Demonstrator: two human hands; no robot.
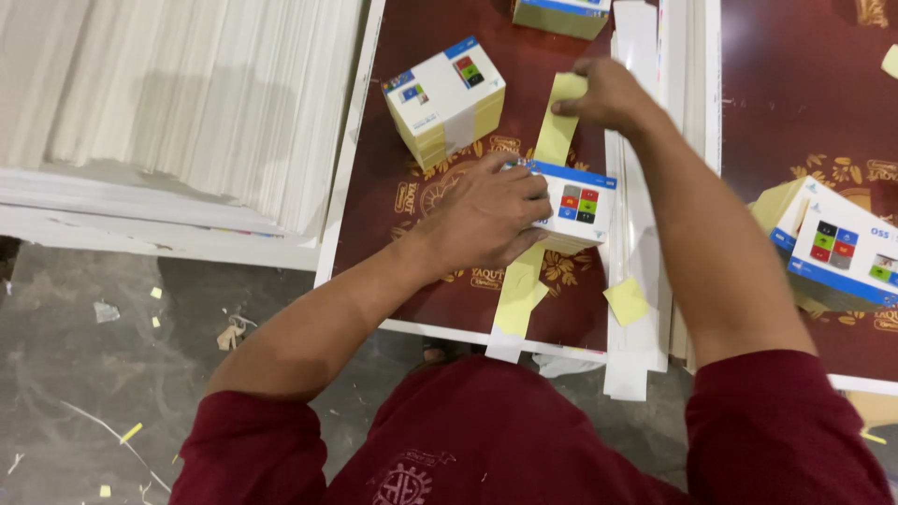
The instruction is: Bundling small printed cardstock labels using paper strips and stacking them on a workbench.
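My left hand (486, 215) presses flat on a small stack of white printed cartons (582, 208) with a blue edge and coloured squares. It lies on a dark red board (393, 201). A long yellow paper strip (558, 126) runs under and over this stack. My right hand (606, 93) pinches the strip's far end above the stack. The strip's near end (517, 297) lies loose toward me.
A banded stack of cartons (447, 101) sits at the back left, another (559, 14) at the far edge. More cartons (837, 245) lie at right. White strips (638, 234) lie right of the stack with a yellow scrap (627, 301). A big pile of white sheets (178, 103) fills the left.
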